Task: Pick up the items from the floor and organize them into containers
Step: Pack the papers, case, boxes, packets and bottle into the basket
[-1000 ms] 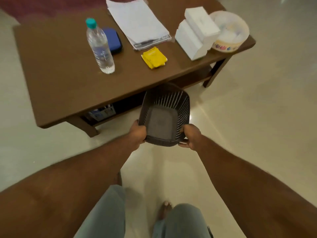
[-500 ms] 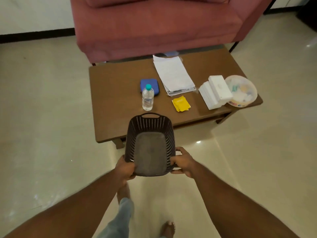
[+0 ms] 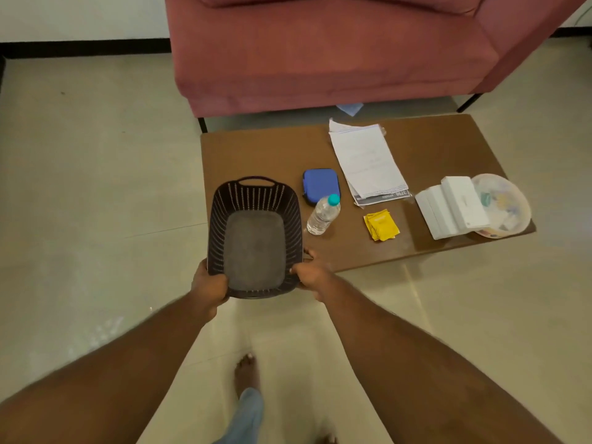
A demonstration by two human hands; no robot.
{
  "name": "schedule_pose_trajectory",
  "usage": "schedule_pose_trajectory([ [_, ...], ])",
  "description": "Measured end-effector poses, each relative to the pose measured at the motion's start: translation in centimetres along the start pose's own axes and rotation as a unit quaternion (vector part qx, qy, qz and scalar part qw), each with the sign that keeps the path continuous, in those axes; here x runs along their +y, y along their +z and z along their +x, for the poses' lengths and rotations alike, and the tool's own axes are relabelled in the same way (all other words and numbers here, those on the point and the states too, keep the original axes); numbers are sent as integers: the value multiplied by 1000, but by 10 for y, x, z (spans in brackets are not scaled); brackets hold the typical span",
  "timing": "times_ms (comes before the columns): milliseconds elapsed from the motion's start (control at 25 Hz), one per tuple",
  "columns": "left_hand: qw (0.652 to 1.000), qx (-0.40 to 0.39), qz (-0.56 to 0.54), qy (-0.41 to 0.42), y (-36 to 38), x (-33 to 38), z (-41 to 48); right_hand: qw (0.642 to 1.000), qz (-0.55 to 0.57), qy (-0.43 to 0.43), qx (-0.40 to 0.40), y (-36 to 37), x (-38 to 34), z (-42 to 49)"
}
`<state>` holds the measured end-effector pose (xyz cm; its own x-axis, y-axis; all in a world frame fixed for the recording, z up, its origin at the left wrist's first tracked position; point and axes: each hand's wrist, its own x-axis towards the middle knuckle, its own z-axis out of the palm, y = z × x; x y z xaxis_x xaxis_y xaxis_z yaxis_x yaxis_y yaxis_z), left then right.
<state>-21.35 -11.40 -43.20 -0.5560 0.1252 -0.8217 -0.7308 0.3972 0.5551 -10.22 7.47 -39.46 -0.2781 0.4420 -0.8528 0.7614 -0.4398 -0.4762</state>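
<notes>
I hold an empty dark slotted plastic basket [image 3: 255, 245] in the air with both hands, above the floor at the near left corner of the table. My left hand [image 3: 207, 283] grips its near left corner and my right hand [image 3: 310, 277] grips its near right corner. A small pale blue item [image 3: 349, 108] lies on the floor under the sofa's front edge.
A low brown table [image 3: 256, 155] carries a water bottle [image 3: 323, 215], a blue case [image 3: 320, 184], papers [image 3: 365, 158], yellow packets [image 3: 381, 224], white boxes [image 3: 451, 206] and a round tub [image 3: 506, 203]. A pink sofa [image 3: 320, 52] stands behind. My bare feet are on the tiled floor below.
The basket came up from beside the table's lower shelf. My view rose and drew back, then shifted left, so the sofa and more floor show. Both hands keep their grip.
</notes>
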Motion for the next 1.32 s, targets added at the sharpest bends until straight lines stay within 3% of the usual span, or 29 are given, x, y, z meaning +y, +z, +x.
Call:
schedule_pose_trajectory([
  [200, 999, 24, -3, 29, -8, 22, 22, 996, -73, -48, -6, 22, -25, 22],
  [400, 1000, 25, 3, 1, 3, 38, 46, 1000, -17, -18, -15, 17, -43, 48],
  [560, 997, 67, 38, -4, 14, 52, 44, 997, -65, 9, -44, -18, -43, 50],
  [640, 977, 175, 108, 52, 25, 67, 38, 992, -68, 12, -104, -50, -45, 51],
  [720, 930, 265, 213, 140, 38, 90, 30, 984, -81, 13, -156, -84, -55, 56],
  [880, 860, 311, 300, 272, 91, 157, 25, 972, -193, 24, -136, -159, -86, 81],
  [960, 848, 283, 310, 324, 134, 187, 26, 943, -309, 37, -115, -196, -101, 102],
  [1040, 874, 199, 286, 340, 186, 212, 30, 929, -356, 21, -99, -230, -116, 128],
  [1120, 907, 84, 276, 306, 242, 230, 41, 946, -319, -51, -24, -261, -133, 155],
  [1200, 913, -10, 296, 280, 297, 240, 66, 966, -231, -98, 65, -288, -151, 189],
  [1320, 914, -75, 321, 237, 352, 249, 106, 961, -202, -118, 150, -317, -171, 244],
])
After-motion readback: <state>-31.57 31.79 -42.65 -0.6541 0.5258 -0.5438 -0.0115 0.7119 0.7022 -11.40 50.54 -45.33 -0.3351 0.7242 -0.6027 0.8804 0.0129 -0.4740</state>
